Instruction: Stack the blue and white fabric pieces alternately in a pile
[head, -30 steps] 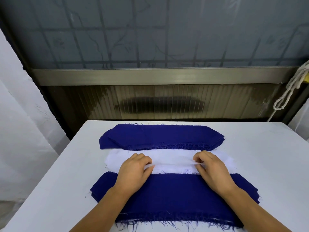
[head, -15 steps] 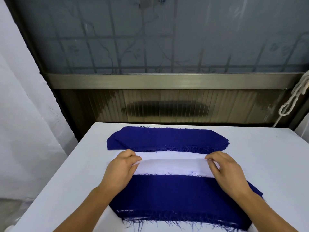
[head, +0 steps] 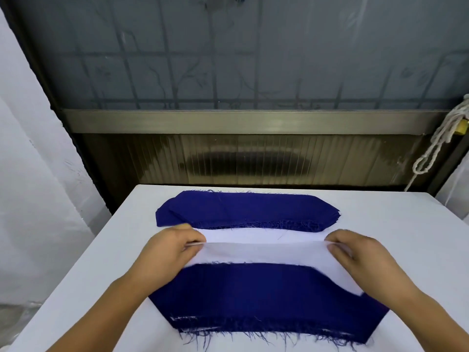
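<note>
Head view: a white table (head: 380, 224) is set against a wall with a frosted window and a metal sill (head: 241, 121); a rope (head: 431, 148) hangs at the right. Two blue lots are counted: a blue stack (head: 243, 210) near the far edge and a blue piece (head: 266, 295) at the near edge. One white piece (head: 264, 251), between them, is pinched at its ends by the left hand (head: 167, 252) and right hand (head: 360, 255). Compared with before, it is lifted and stretched wider
</note>
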